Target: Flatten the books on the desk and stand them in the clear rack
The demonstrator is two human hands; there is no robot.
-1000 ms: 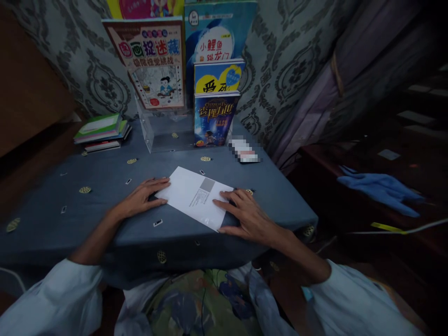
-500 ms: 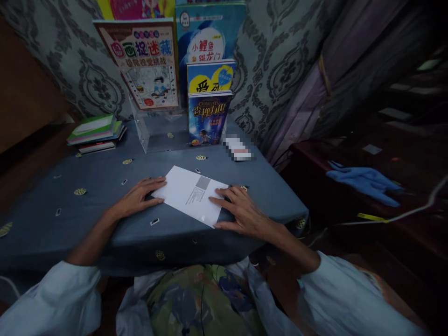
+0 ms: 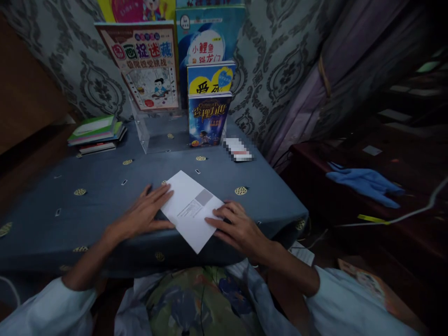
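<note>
A white booklet (image 3: 191, 210) with a grey square and small print lies back cover up on the blue-grey tablecloth (image 3: 105, 196), near the front edge. My left hand (image 3: 145, 215) rests flat on its left edge, fingers stretched out. My right hand (image 3: 238, 228) lies on its right edge with fingers spread over the paper. The booklet sits turned at an angle, one corner pointing toward me.
A clear stand (image 3: 147, 130) at the back holds several children's books (image 3: 206, 116). A stack of thin books (image 3: 96, 133) lies at the back left. A small pixelated item (image 3: 238, 149) sits back right. Right of the table, a blue cloth (image 3: 364, 179) lies on a dark bench.
Both hands have turned the booklet clockwise and drawn it closer to the front edge. The right hand slid toward me with it; a yellow dot on the cloth is now uncovered.
</note>
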